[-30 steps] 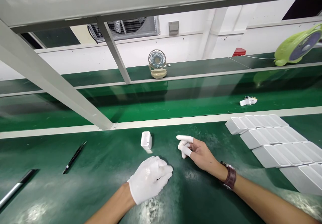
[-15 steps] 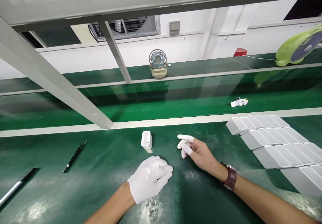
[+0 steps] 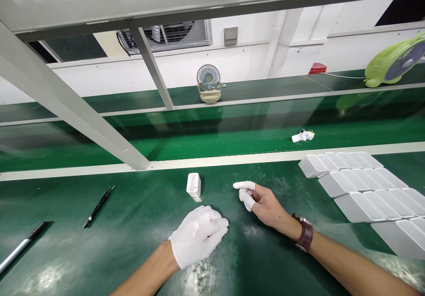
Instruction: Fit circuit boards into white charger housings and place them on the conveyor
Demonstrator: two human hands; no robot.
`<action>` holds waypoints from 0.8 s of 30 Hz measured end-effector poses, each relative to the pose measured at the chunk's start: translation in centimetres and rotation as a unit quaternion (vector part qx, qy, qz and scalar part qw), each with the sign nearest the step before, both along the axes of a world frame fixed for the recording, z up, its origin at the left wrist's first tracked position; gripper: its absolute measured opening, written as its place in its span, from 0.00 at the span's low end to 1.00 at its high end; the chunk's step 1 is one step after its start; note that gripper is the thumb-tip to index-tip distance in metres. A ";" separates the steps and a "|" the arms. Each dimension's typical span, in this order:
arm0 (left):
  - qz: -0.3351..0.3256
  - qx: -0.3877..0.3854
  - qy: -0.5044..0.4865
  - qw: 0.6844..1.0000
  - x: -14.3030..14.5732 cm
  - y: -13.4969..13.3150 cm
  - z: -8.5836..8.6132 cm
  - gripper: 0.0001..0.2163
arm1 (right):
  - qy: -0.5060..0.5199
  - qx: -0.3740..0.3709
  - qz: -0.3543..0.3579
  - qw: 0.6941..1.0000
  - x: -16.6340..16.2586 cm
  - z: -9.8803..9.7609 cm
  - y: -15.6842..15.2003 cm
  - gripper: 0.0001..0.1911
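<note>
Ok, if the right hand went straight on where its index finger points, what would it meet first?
Most likely the small white box on the green bench; the height of the right hand is unclear, so it might pass above.

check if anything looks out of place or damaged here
Nothing looks clearly damaged. Two lone items stand out: a white case beyond the left hand, apart from the rows of cases at right, and a small white part lying by itself on the green strip.

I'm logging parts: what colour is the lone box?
The lone box is white; see the head view.
</note>
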State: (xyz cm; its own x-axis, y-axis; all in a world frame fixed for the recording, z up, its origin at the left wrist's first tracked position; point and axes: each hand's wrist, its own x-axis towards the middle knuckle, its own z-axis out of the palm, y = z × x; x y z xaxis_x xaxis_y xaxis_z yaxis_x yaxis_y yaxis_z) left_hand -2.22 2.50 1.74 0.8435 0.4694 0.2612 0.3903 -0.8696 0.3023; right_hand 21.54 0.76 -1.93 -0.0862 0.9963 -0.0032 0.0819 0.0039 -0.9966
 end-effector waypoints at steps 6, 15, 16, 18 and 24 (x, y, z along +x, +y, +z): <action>0.003 -0.007 0.003 1.000 0.0 0.0 -0.1 0.09 | -0.034 0.011 0.001 0.999 0.0 0.1 -0.1 0.15; 0.002 -0.007 -0.001 1.000 0.2 0.1 0.3 0.10 | 0.030 -0.013 -0.007 0.999 -0.2 0.2 0.3 0.19; 0.003 -0.006 -0.001 1.000 0.2 0.1 0.3 0.10 | 0.041 -0.019 -0.006 0.999 -0.2 0.2 0.4 0.19; 0.004 -0.007 -0.004 1.000 0.2 0.0 0.3 0.10 | 0.052 -0.020 -0.004 0.998 -0.2 0.4 0.5 0.19; 0.006 -0.008 -0.009 1.000 0.2 0.1 0.4 0.11 | 0.052 0.003 -0.001 0.999 -0.1 0.9 0.4 0.18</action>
State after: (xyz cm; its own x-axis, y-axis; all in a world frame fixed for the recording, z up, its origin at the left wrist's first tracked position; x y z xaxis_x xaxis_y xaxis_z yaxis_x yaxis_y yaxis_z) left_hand -1.98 2.55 2.18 0.8330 0.4837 0.2685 0.3957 -0.8601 0.3220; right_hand 21.49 1.12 -1.03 -0.0843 0.9964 0.0121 -0.0225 0.0103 -0.9997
